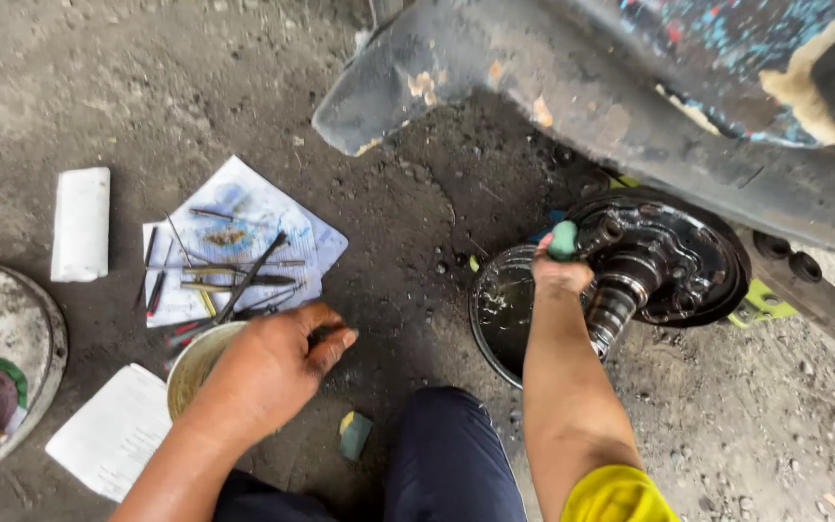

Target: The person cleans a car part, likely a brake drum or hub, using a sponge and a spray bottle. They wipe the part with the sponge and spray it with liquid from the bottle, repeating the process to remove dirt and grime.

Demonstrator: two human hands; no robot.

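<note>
Right hand (pixel 561 274) grips a green-handled tool (pixel 563 240) at the axle hub (pixel 630 275); keep it square to the hub. Left hand (pixel 277 362), loosely curled and empty, hovers over the round tin (pixel 193 365) left of the hub.

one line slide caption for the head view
Right hand presses a green-handled tool to a greasy black wheel hub; left hand hovers over a small round tin.

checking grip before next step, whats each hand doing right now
left hand: open, fingers curled loosely over the small bowl, holding nothing.
right hand: closed on a green-handled tool at the wheel hub.
</note>
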